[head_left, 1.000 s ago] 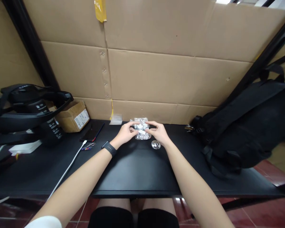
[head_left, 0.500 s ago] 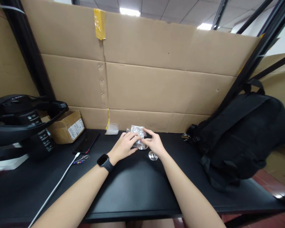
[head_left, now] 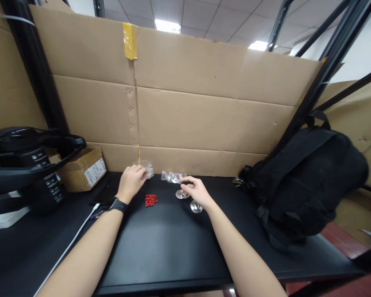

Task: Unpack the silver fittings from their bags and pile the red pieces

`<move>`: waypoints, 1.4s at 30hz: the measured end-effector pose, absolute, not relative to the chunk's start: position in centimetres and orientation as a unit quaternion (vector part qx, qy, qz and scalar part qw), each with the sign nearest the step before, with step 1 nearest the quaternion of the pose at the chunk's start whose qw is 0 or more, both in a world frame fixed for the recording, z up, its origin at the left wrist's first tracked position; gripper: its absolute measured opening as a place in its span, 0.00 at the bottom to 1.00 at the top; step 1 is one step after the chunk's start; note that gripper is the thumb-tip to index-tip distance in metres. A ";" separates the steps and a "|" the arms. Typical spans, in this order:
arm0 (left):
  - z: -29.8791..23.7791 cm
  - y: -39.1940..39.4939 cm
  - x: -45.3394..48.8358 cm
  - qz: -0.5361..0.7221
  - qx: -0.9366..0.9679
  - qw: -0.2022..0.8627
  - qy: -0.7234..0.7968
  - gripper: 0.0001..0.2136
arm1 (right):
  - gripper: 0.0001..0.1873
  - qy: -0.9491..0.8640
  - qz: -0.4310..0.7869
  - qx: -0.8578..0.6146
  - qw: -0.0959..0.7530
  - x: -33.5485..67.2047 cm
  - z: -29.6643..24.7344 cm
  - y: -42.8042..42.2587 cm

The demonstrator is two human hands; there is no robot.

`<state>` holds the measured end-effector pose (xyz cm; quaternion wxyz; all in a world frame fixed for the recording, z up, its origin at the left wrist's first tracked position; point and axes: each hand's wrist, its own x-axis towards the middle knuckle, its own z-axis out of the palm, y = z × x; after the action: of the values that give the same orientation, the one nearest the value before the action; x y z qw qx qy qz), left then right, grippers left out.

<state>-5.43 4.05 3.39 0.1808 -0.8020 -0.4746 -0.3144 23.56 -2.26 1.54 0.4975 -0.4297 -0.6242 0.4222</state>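
My left hand (head_left: 132, 180) is at the back left of the desk, its fingers curled on a clear, crinkled plastic piece (head_left: 149, 170) by the cardboard wall. My right hand (head_left: 198, 193) hovers over a shiny round metal disc (head_left: 178, 194) with a bit of red at its middle. Its thumb and forefinger are apart, and nothing plain shows between them. A second domed metal disc (head_left: 196, 207) lies just below that hand. Behind it rests a clear packet (head_left: 170, 177) with silver discs inside. A small bundle of red cord (head_left: 151, 200) lies between my hands.
A black backpack (head_left: 312, 177) fills the right side. At left stand a black headset-like device (head_left: 34, 169), a cardboard box (head_left: 82, 169) and a dark phone (head_left: 103, 194) with a white cable (head_left: 71, 245). A cardboard wall (head_left: 185, 119) closes the back.
My left hand has moved left, away from my right hand, to the plastic by the wall. The shiny packet between my hands is gone from there; a disc and red cord now show.
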 end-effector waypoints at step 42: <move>-2.2 8.0 -6.2 -0.192 -0.792 0.053 -0.577 0.21 | 0.17 -0.793 0.111 -0.534 0.272 23.4 -0.1 -1.6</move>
<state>-6.22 8.02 -2.22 0.0531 -0.7920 -0.5770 -0.1923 23.42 -1.61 -0.06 0.2720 -0.5337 -0.7929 0.1114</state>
